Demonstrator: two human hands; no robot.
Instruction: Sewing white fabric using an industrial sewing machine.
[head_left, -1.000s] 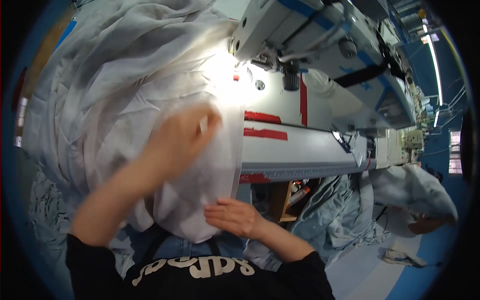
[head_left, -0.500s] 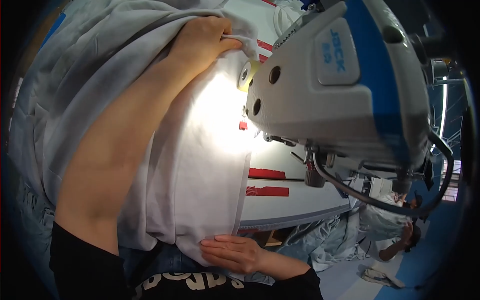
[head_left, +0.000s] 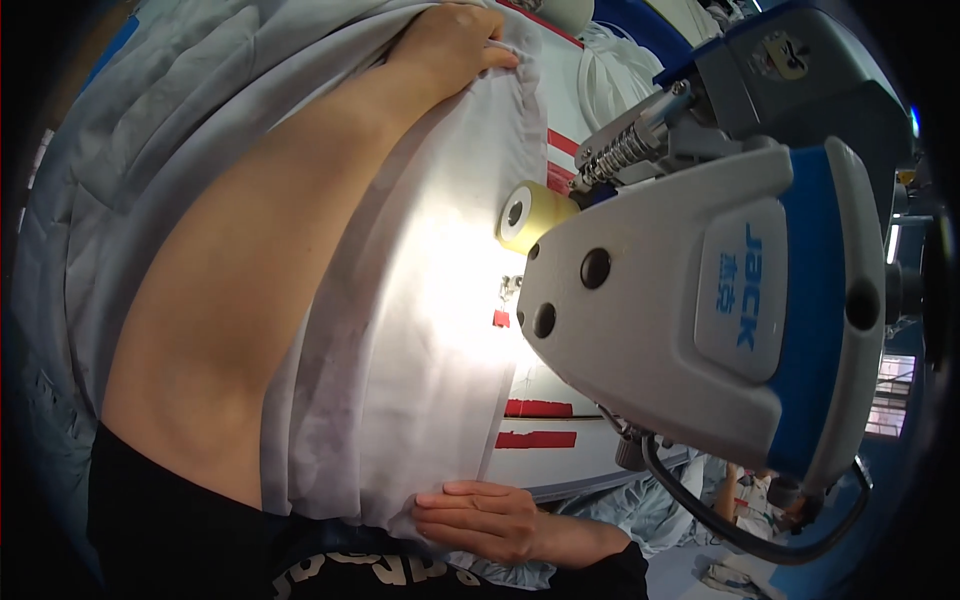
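Observation:
A wide sheet of pale grey-white fabric [head_left: 380, 410] spreads over the work surface and falls in folds to my left. At its far end my left hand [head_left: 465, 45] is closed on the bunched fabric, thumb and fingers gathering it. Closer to me, my right hand [head_left: 478, 520] grips the near end of the same cloth, fingers pressed together on top and thumb hidden. Between the hands, the fabric's right edge runs by the head of a white and blue sewing machine [head_left: 650, 290], under a bright light. A small red piece [head_left: 501, 318] shows near the needle area, mostly lost in glare.
Beside the machine head is a yellow roller [head_left: 538, 215]. Red tape strips [head_left: 536, 440] mark the white table [head_left: 560, 465]. A black cable [head_left: 700, 515] loops below the machine. More cloth [head_left: 645, 510] and another person [head_left: 760, 505] appear at lower right.
The view has shifted, so the machine sits lower and larger and more of its rear shows. My left hand appears farther from the roller. Both hands stay on the fabric.

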